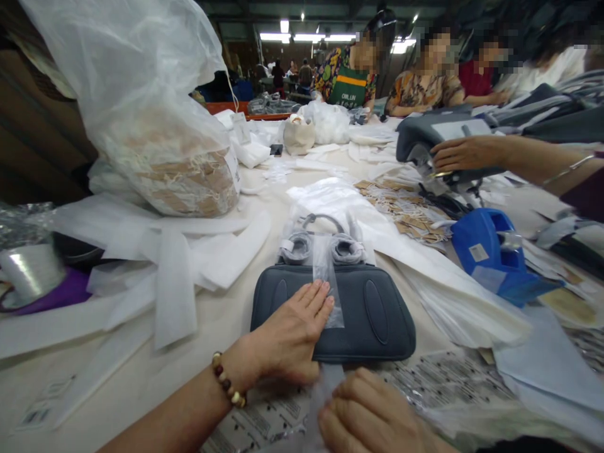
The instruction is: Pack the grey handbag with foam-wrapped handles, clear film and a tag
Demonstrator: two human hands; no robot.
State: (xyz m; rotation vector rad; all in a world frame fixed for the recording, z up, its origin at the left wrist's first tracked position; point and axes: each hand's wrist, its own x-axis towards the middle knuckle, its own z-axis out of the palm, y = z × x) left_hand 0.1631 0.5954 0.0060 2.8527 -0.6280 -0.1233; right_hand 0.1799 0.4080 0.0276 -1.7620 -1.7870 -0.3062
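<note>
A dark grey-blue handbag (292,283) lies flat on the table in front of me, its wrapped handles (349,250) pointing away. My left hand (297,324), with a bead bracelet at the wrist, rests flat on the bag, fingers stretched over a strip of clear plastic film (336,308) that runs down the bag's middle. Closer to me, my right hand (372,412) is closed, slightly blurred, around the translucent strip coming out from under the bag's near edge. Printed plastic bags (443,377) lie under and beside my hands.
At left stand a big plastic sack (189,170) and white paper sheets (174,289). A blue tape dispenser (491,245), cardboard tags (401,201) and white plastic sleeves (415,270) are at right. A co-worker's hand (462,154) touches another dark bag; more people sit behind.
</note>
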